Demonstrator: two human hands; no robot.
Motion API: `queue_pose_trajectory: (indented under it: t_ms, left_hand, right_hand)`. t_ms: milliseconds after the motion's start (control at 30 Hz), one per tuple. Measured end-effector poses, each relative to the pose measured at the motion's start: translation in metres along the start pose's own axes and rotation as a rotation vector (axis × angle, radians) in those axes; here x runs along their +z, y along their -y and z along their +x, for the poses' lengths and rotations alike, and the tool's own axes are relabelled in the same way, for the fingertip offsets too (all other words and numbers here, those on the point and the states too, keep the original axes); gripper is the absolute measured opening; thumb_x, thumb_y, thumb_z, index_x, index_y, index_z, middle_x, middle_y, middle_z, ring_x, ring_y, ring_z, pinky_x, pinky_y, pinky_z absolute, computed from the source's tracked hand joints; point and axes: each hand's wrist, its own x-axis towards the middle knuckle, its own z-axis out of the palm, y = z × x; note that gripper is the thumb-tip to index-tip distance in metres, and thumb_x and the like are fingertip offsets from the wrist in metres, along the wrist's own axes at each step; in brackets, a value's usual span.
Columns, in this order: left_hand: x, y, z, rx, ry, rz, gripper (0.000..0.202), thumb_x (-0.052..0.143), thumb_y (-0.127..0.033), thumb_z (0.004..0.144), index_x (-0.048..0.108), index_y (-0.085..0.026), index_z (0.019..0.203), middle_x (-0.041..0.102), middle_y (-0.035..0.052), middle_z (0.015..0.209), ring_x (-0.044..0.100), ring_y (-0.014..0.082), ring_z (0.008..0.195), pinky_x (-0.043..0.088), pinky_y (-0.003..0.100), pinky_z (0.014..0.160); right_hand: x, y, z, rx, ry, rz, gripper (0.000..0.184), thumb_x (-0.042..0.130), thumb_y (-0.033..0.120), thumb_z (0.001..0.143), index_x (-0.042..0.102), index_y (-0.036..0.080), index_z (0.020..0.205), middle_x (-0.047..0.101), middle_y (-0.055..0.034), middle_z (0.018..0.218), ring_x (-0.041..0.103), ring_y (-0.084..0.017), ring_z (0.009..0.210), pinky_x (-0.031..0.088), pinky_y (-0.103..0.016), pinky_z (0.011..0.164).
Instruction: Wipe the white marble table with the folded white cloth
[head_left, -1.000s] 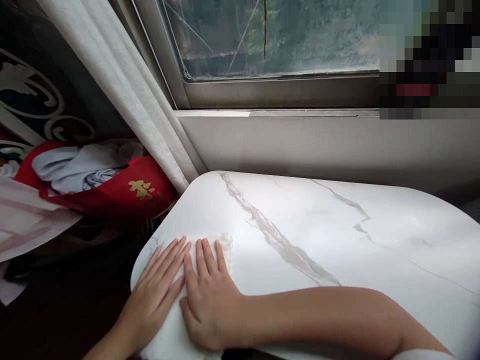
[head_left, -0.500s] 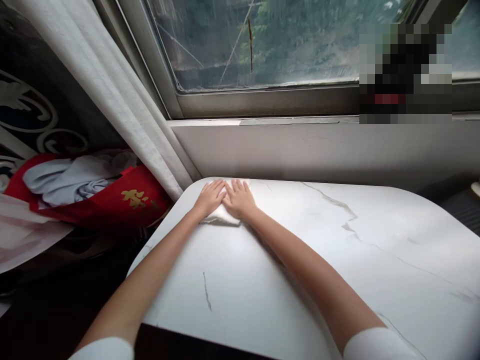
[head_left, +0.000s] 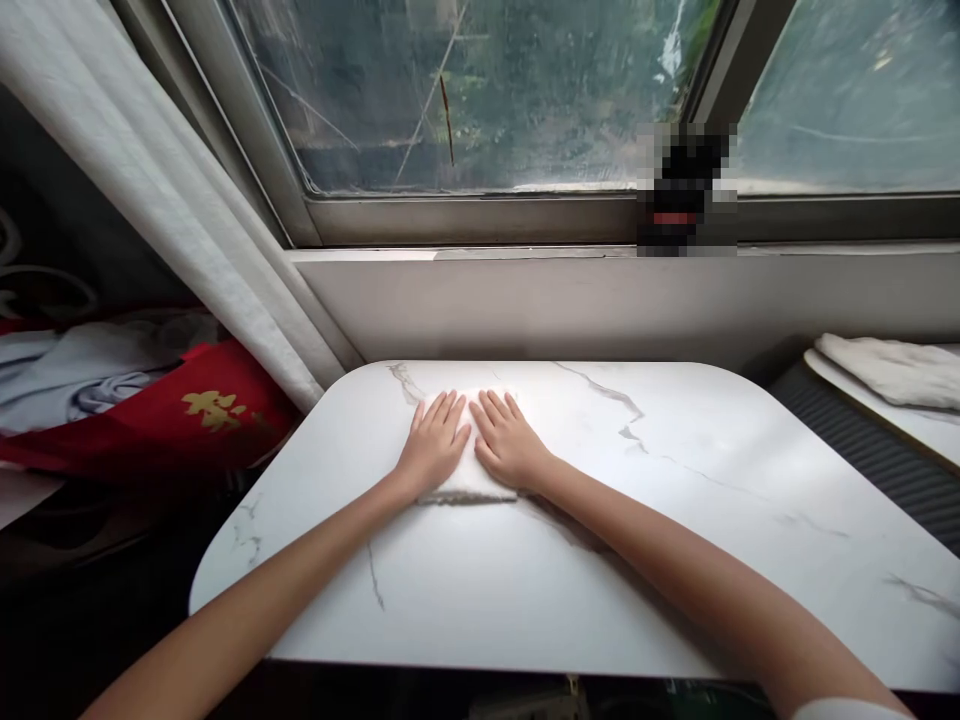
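Note:
Both palms press down on a folded white cloth [head_left: 472, 485] that lies flat on a white marble-patterned table [head_left: 637, 580]. My left hand [head_left: 435, 445] covers the cloth's left part, fingers stretched out and pointing away from me. On the right part rests my right hand [head_left: 510, 440], also flat, its fingers slightly spread. The hands are close together, with a strip of cloth showing between them. Much of the cloth is hidden under the palms; its near edge is visible.
A red bag [head_left: 157, 410] with light clothes stands left of the table, beside a pale curtain [head_left: 150, 180]. A window [head_left: 465, 100] and low wall lie behind. At right, another white cloth [head_left: 892, 370] lies on a white surface above dark ribbed material.
Both hands and the cloth have moved from the table's far left corner towards me and to the right. The view has turned rightward, bringing the second cloth into sight.

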Motion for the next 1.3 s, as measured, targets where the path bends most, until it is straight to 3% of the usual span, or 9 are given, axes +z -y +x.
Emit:
queue_pose_trajectory:
  t_ms: [200,333,433,533,733,867,1067,1200,1300]
  left_hand:
    - [-0.016,-0.054,-0.096,0.149,-0.020,0.012,0.057,0.031,-0.039,0.095,0.023,-0.017,0.147,0.026,0.0125,0.151,0.020,0.0265,0.139,0.021,0.051,0.111]
    - [-0.023,-0.078,-0.121,0.280,0.018,-0.007,0.060,0.036,-0.042,0.093,0.022,-0.019,0.147,0.025,0.0122,0.151,0.022,0.0294,0.138,0.026,0.052,0.108]
    - [-0.019,-0.083,-0.104,0.252,0.012,-0.025,0.056,0.034,-0.039,0.094,0.027,-0.019,0.145,0.030,0.0105,0.149,0.026,0.0289,0.137,0.025,0.052,0.108]
    - [-0.008,-0.078,-0.058,0.184,0.005,-0.027,0.050,0.030,-0.031,0.094,0.035,-0.015,0.141,0.033,0.0107,0.148,0.030,0.0262,0.135,0.023,0.049,0.110]
    - [0.015,-0.067,0.058,0.090,0.049,-0.031,0.051,0.025,-0.026,0.094,0.035,-0.008,0.140,0.031,0.0118,0.148,0.023,0.0223,0.138,0.012,0.044,0.114]
    - [0.029,-0.078,0.106,-0.003,0.008,-0.048,0.051,0.026,-0.027,0.093,0.036,-0.010,0.140,0.032,0.0117,0.148,0.024,0.0219,0.138,0.012,0.044,0.114]
    - [0.039,-0.093,0.122,-0.015,-0.029,-0.054,0.051,0.028,-0.030,0.093,0.037,-0.010,0.140,0.033,0.0122,0.147,0.026,0.0226,0.137,0.011,0.045,0.114]
    - [0.036,-0.104,0.106,0.000,-0.003,-0.050,0.053,0.026,-0.030,0.094,0.034,-0.007,0.141,0.031,0.0135,0.148,0.024,0.0234,0.138,0.011,0.045,0.114]
    - [0.032,-0.125,0.078,0.030,0.003,-0.056,0.052,0.026,-0.029,0.094,0.034,-0.007,0.141,0.030,0.0140,0.148,0.023,0.0241,0.138,0.010,0.047,0.114]
  right_hand:
    - [-0.037,0.030,-0.101,-0.091,0.083,0.098,0.060,0.030,0.028,0.092,0.020,0.007,0.147,0.017,-0.0144,0.153,0.004,-0.025,0.141,0.011,-0.051,0.115]
    - [-0.049,0.039,-0.142,-0.041,0.140,0.119,0.063,0.032,0.029,0.091,0.013,0.011,0.149,0.011,-0.0117,0.154,-0.001,-0.025,0.141,0.013,-0.051,0.115]
    - [-0.042,0.035,-0.136,0.067,0.137,0.109,0.061,0.031,0.032,0.093,0.017,0.009,0.148,0.013,-0.0145,0.153,0.002,-0.028,0.140,0.015,-0.052,0.114]
    - [-0.029,0.017,-0.101,0.169,0.104,0.061,0.057,0.027,0.031,0.094,0.024,0.007,0.146,0.018,-0.0178,0.152,0.007,-0.029,0.140,0.013,-0.052,0.113]
    - [-0.019,-0.058,-0.014,0.274,0.044,-0.073,0.053,0.025,0.027,0.094,0.031,0.007,0.143,0.027,-0.0168,0.150,0.019,-0.026,0.139,0.013,-0.047,0.112]
    - [-0.021,-0.103,0.008,0.293,0.039,-0.118,0.051,0.026,0.026,0.094,0.031,0.014,0.144,0.027,-0.0129,0.150,0.023,-0.024,0.138,0.016,-0.049,0.110]
    - [-0.018,-0.124,-0.001,0.272,-0.064,-0.205,0.050,0.025,0.025,0.095,0.036,0.009,0.141,0.033,-0.0164,0.147,0.027,-0.024,0.137,0.000,-0.052,0.112]
    - [-0.021,-0.117,-0.021,0.259,-0.050,-0.223,0.051,0.026,0.025,0.095,0.036,0.004,0.140,0.034,-0.0196,0.146,0.026,-0.027,0.137,0.007,-0.050,0.112]
    - [-0.027,-0.108,-0.052,0.211,-0.022,-0.228,0.052,0.025,0.025,0.094,0.036,0.000,0.139,0.033,-0.0218,0.146,0.024,-0.028,0.138,0.015,-0.048,0.112]
